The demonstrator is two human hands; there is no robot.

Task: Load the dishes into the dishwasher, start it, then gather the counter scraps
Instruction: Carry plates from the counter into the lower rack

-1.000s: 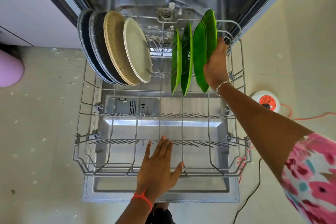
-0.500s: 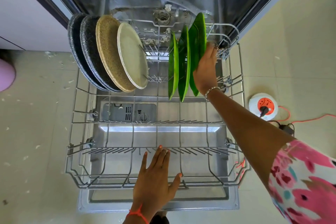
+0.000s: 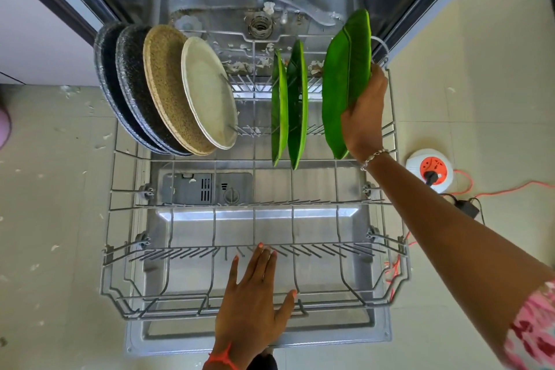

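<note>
Carefully, the right hand (image 3: 363, 117) grasping the green plate (image 3: 345, 81) should seat it upright between tines, clear of the 2 (image 3: 289, 105) beside; left hand (image 3: 255, 300) rests flat, unclenched, on the rack (image 3: 120, 303).

no readable text, labels, brands or numbers anywhere, none on the dishwasher's detergent dispenser (image 3: 207, 189)

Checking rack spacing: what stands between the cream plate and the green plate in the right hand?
In the head view, two green leaf-shaped plates stand on edge between the cream plate and the held green plate, gripped by the right hand.
</note>
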